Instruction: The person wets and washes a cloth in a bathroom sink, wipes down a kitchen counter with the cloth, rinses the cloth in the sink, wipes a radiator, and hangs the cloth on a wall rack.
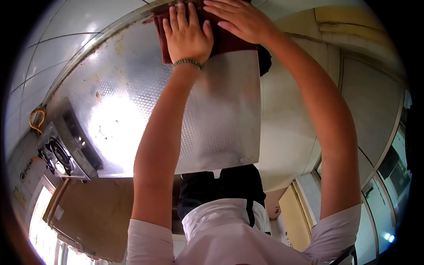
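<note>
A dark red cloth [221, 42] lies at the far end of a shiny metal countertop [221, 110], up against the tiled wall side. My left hand [187, 37], with a green beaded bracelet at the wrist, presses flat on the cloth, fingers spread and pointing away from me. Beside it, my right hand [243, 20] rests on the cloth too, its fingers stretched out toward the left. The cloth's far edge is cut off at the top of the view.
A gas stove [62, 152] stands at the counter's left end, near a yellow hose [37, 119]. White tiles [66, 48] line the wall. Below the stove is a brown board-like panel [92, 216]. Pale cabinet doors [371, 106] are on the right. Bright light glares off the metal.
</note>
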{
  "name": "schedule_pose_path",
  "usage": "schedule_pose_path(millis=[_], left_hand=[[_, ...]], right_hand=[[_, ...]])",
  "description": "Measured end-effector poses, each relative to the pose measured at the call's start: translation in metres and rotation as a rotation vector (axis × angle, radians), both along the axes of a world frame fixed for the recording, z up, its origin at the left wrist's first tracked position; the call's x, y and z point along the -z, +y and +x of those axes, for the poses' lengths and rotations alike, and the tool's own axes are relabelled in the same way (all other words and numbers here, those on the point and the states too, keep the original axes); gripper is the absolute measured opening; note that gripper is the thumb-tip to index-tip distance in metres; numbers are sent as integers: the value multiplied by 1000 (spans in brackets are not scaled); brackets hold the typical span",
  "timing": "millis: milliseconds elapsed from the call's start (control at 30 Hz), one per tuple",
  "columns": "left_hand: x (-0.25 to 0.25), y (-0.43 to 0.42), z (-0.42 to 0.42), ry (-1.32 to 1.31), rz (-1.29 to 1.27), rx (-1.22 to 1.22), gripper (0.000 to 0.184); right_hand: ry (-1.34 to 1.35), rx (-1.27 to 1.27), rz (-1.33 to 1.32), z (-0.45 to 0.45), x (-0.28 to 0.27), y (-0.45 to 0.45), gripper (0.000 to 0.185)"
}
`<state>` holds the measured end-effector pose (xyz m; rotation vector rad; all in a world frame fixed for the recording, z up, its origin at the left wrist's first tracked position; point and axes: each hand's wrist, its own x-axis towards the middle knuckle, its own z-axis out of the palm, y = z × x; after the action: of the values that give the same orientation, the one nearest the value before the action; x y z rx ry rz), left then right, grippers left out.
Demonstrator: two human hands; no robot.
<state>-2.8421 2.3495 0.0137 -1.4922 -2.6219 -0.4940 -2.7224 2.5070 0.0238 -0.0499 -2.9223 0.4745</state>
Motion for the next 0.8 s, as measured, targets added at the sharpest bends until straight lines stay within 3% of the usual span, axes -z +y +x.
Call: schedule_pose_path(millis=[267,400,600,800], left_hand=[[20,-36,20,63,67,31,61],[11,-105,66,36,39,86,60],[2,-236,146,-67,21,80,62],[-9,-348,205,-170,-18,13,64]], right_hand=[[32,229,94,27,1,-64,61],[41,231,207,82,13,-129,59],[-69,237,131,160,-12,-266,65],[-87,267,106,208,-26,-374,57]])
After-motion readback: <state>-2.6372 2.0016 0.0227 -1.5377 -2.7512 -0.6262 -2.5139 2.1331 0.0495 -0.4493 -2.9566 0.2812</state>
